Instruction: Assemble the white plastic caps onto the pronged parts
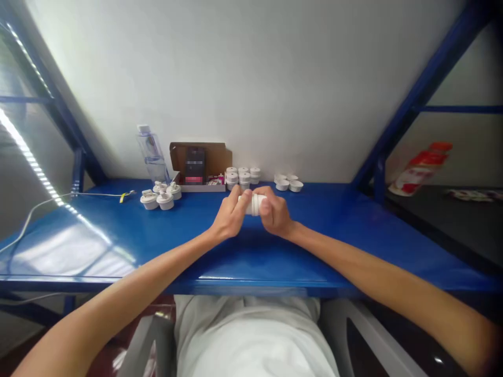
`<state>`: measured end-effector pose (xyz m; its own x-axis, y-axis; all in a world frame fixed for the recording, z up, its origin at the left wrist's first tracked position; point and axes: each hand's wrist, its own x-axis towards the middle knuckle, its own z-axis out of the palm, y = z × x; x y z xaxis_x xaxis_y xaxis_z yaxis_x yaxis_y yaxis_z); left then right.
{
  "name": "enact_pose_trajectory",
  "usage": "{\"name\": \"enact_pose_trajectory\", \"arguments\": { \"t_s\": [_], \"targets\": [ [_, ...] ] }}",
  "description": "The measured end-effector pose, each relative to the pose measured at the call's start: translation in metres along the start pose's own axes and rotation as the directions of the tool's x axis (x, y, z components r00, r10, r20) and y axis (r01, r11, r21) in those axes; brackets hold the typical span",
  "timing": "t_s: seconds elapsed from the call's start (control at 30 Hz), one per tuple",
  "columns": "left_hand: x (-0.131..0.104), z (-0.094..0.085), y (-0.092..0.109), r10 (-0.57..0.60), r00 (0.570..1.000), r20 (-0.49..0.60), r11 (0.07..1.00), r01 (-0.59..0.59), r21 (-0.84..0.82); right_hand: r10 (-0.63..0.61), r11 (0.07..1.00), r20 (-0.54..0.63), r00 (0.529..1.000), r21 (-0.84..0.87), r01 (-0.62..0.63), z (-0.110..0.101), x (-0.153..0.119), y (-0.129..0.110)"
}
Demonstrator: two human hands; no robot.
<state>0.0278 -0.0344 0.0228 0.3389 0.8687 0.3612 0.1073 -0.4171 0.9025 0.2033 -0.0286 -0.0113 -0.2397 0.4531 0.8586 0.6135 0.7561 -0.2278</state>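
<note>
A glossy blue table [157,235] meets a white wall [251,78]; both hands clamp one white part [254,204].

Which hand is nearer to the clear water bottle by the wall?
Left. The left hand is nearer the water bottle, which stands beyond it to its left; the right hand is farther right.

1. This looks like a small assembly or packing workstation, not a home room.
2. The blue surface [118,235] is a painted metal bench in a blue steel frame [416,94], set against a bare white wall [251,68].
3. Along the wall behind the surface stand batches of identical white plastic parts [243,176], sorted in groups.
4. Left of those parts sits an open cardboard box [200,162]; its contents are too blurred to tell.
5. An LED strip [27,152] lights the bench's left end.
</note>
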Motion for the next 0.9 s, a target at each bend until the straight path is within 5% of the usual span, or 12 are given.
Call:
{"name": "enact_pose_trajectory", "arguments": {
  "t_s": [0.13, 0.2, 0.3, 0.37, 0.6, 0.9],
  "targets": [
    [0.006, 0.002, -0.007, 0.000, 0.996, -0.092, 1.000, 0.001, 0.010, -0.117, 0.993, 0.054, 0.992, -0.030, 0.118, 0.003, -0.001, 0.004],
    [0.011, 0.001, -0.011, -0.156, 0.986, -0.059, 0.982, 0.149, -0.114, -0.205, 0.974, 0.121, 0.971, -0.074, 0.215, 0.002, 0.001, 0.011],
    [0.016, -0.002, -0.015, -0.449, 0.889, 0.093, 0.843, 0.456, -0.285, -0.299, 0.937, 0.193, 0.935, -0.125, 0.326, 0.000, 0.006, 0.022],
    [0.018, -0.006, -0.015, -0.510, 0.850, 0.130, 0.779, 0.521, -0.348, -0.310, 0.938, 0.175, 0.935, -0.106, 0.331, -0.001, 0.008, 0.025],
    [0.021, -0.014, -0.012, -0.333, 0.943, -0.030, 0.908, 0.312, -0.279, -0.201, 0.979, 0.050, 0.978, -0.035, 0.203, -0.002, 0.007, 0.015],
    [0.022, -0.015, -0.015, -0.267, 0.958, -0.109, 0.955, 0.248, -0.162, -0.244, 0.970, 0.110, 0.964, 0.004, 0.245, -0.002, 0.009, 0.007]
  ]
}}
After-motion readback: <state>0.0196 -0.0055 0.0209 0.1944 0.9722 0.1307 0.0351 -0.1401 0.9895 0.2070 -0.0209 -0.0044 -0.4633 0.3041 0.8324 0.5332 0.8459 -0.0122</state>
